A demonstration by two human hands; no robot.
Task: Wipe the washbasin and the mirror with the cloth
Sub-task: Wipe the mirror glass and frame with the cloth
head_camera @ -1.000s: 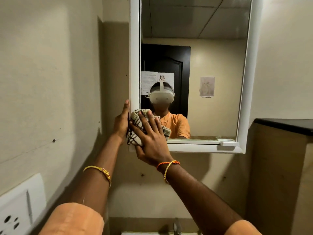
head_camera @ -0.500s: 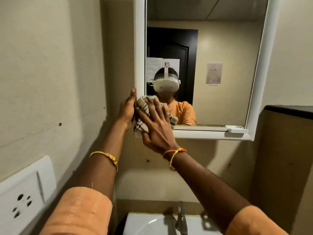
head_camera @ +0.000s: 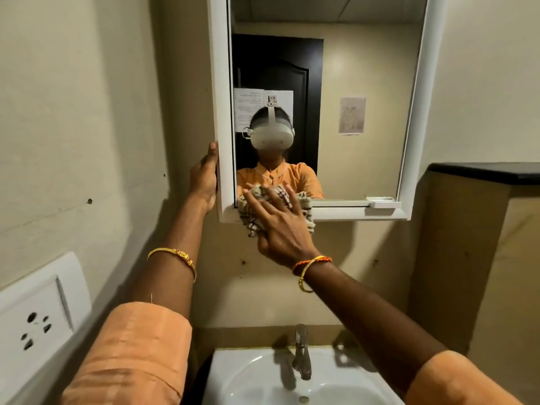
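Observation:
A white-framed mirror (head_camera: 362, 118) hangs on the beige wall above a white washbasin (head_camera: 251, 375). My right hand (head_camera: 280, 226) presses a checked beige cloth (head_camera: 251, 223) flat against the mirror's lower left corner and bottom frame, fingers spread over it. My left hand (head_camera: 204, 182) grips the outer left edge of the mirror frame, thumb up along the side. The cloth's lower part hangs below the frame. The mirror reflects a person in an orange top wearing a headset.
A metal tap (head_camera: 301, 355) stands at the back of the basin. A white switch and socket plate (head_camera: 38, 314) sits on the left wall. A dark-topped ledge (head_camera: 485, 173) juts out at the right. A small white shelf (head_camera: 382, 203) runs along the mirror's bottom.
My right hand has slid the cloth rightwards along the mirror's lower edge, away from my left hand, which stays on the frame's side. The view has tilted down, showing the basin and tap.

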